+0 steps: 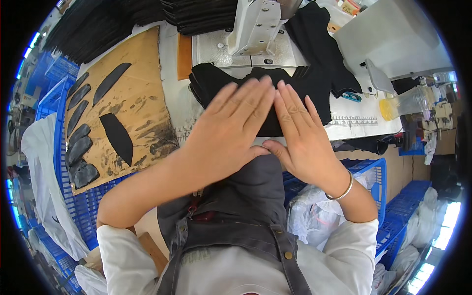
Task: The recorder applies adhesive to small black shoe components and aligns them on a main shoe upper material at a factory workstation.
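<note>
My left hand [228, 120] and my right hand [302, 132] are side by side with fingers stretched out and tips nearly meeting. Both are over a black fabric piece [317, 96] at the table's front edge, and neither grips anything. Whether the palms press on the cloth or hover just above it, I cannot tell. The fabric lies in front of a white sewing machine [255, 27]; part of it is hidden under my hands. More black cloth [314, 37] stretches back along the machine's right side.
At left, a stained cardboard sheet [140, 78] bears several dark cut pieces [117, 139] and rests over a blue crate [88, 216]. Stacked black fabric [108, 24] stands behind. A ruler strip [356, 120], a yellow-capped bottle [400, 104] and a grey machine housing [388, 37] are at right.
</note>
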`<act>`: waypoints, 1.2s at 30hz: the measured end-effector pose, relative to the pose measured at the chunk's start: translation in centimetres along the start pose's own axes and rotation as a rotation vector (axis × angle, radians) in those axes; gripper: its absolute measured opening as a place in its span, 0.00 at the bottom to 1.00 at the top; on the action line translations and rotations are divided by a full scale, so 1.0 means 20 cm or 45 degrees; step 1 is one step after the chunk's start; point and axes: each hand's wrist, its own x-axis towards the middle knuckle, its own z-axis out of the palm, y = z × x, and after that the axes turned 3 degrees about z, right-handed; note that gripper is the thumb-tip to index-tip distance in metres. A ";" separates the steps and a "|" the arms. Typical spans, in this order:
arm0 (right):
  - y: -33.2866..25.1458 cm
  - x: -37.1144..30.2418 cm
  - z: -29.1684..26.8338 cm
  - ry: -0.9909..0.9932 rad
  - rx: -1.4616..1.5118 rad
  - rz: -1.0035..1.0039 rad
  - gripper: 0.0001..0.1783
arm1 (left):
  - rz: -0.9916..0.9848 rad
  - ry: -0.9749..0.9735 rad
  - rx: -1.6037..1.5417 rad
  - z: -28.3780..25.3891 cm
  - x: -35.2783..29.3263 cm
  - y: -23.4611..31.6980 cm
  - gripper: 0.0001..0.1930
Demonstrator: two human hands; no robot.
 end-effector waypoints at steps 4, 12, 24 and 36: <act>0.10 0.02 -0.05 -0.111 0.063 -0.159 0.43 | 0.297 -0.136 -0.188 0.06 -0.01 -0.10 0.45; 0.11 0.03 -0.09 -0.192 0.072 -0.174 0.43 | 0.469 -0.271 -0.338 0.04 0.02 -0.24 0.38; 0.16 0.06 -0.08 -0.074 0.237 -0.166 0.36 | 0.349 0.040 -0.652 0.07 0.04 -0.24 0.25; 0.08 0.19 -0.12 0.064 0.428 -0.198 0.19 | -0.055 -0.338 -0.741 -0.15 0.07 -0.28 0.18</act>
